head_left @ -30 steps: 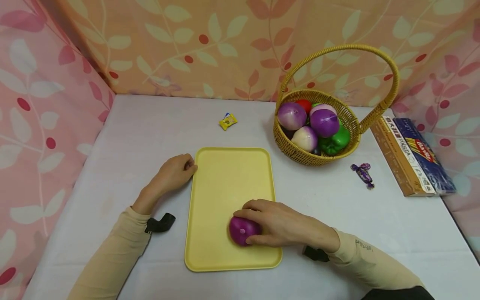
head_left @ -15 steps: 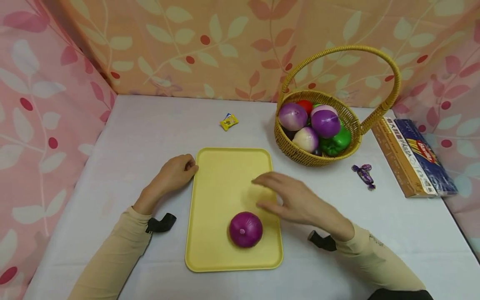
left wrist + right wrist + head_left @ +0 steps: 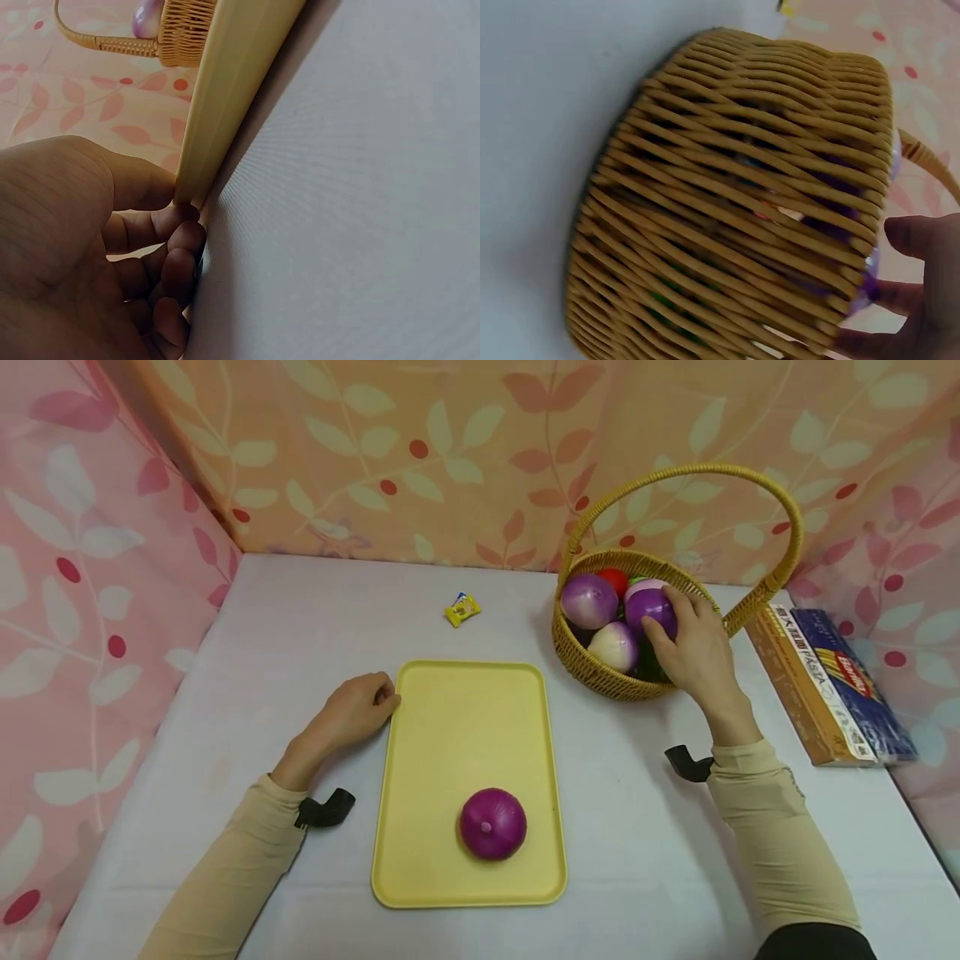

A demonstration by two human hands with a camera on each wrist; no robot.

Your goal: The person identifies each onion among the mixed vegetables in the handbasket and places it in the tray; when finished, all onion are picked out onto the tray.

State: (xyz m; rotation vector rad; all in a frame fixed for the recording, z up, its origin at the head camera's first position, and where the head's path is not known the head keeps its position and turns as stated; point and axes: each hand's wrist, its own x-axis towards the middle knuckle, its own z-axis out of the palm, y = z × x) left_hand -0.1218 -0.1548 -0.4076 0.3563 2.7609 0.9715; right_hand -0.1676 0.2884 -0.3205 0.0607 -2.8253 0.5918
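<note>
**Right hand on a purple onion in the basket, left hand at the tray's corner**

Seen from the head camera, a white bench [image 3: 225, 693] sits in front of pink and peach curtains with a leaf print. Toward the left, the left hand [image 3: 352, 710] rests on the bench, its loosely curled fingers touching the far left corner of a yellow tray [image 3: 465, 718]; the left wrist view shows the fingertips [image 3: 180, 240] tucked against the tray's rim, the grip curled but closed round nothing. On the near end of the tray lies a dark purple onion [image 3: 492, 823], alone. Beyond the tray, a small yellow sweet [image 3: 461, 608] lies on the bench. To the right stands a wicker basket [image 3: 600, 672] with a tall hoop handle, holding pale purple onions, something red and something green. The right hand [image 3: 693, 647] reaches into the basket, its fingers spread over a purple onion [image 3: 647, 607] on top of the pile. At the far right, two long pasta boxes [image 3: 832, 681] lie side by side.
</note>
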